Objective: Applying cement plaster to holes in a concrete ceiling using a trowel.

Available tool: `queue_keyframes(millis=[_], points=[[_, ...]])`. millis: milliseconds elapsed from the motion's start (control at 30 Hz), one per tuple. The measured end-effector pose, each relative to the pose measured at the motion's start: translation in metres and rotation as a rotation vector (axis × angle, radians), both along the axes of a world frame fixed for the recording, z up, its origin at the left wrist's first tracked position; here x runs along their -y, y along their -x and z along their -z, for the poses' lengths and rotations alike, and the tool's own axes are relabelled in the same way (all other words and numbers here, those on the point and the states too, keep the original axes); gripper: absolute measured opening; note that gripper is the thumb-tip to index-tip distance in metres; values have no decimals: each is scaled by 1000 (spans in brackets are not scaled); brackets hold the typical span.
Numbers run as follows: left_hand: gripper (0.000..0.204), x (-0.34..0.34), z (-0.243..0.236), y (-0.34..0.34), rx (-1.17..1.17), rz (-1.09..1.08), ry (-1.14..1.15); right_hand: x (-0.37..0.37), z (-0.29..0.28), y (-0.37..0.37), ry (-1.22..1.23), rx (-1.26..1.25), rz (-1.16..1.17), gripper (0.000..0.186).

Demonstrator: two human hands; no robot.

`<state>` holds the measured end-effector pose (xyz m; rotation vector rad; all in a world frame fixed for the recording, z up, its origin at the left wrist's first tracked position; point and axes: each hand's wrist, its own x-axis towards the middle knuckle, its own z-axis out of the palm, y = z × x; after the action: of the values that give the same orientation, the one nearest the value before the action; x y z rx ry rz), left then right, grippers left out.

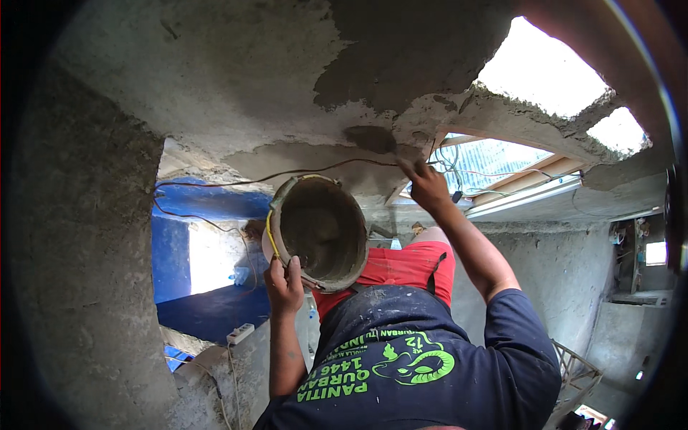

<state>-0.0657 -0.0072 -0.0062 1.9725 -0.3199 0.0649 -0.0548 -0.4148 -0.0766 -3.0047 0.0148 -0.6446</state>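
Observation:
My left hand [285,287] is closed on the near left rim of a mortar-caked bucket [356,240], thumb up over the edge. The bucket is tipped so its inside shows, with grey wet mortar [315,240] at the bottom and a yellow handle [269,233] along its left side. My raised right hand [430,188] is closed at the wall, its index finger stretched along what it grips. Beyond those fingertips, a dark leaf-shaped trowel [369,138] lies against the plaster; its handle is mostly hidden by the hand.
A brown cable [287,172] runs across the wall between bucket and trowel. Dark fresh plaster [408,57] covers part of the wall above. A wood-framed opening [494,161] with hanging wires is at right. A white power strip [241,333] lies at lower left, beside a blue-walled space [170,251].

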Motion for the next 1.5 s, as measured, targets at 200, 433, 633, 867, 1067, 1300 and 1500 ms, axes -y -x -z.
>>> queue_keyframes(millis=[200,433,633,867,1067,1300,1500], points=[[24,-7,8,-3,39,-27,-112,39,-44,20,68,96,-81,73],[25,8,0,-14,-82,55,-67,47,-46,-14,164,181,-25,60],[23,0,-6,-3,-68,49,-77,73,-19,49,111,34,121,67],[24,-10,6,-4,-44,23,-27,48,-69,47,-61,173,-86,52],[27,1,3,-6,-97,9,-19,1,-84,-42,-104,383,-200,61],[24,0,3,-1,-50,29,-19,3,-48,-24,77,-2,-149,66],[26,-2,-1,-4,-99,26,-87,23,-103,-24,-106,387,-175,56]])
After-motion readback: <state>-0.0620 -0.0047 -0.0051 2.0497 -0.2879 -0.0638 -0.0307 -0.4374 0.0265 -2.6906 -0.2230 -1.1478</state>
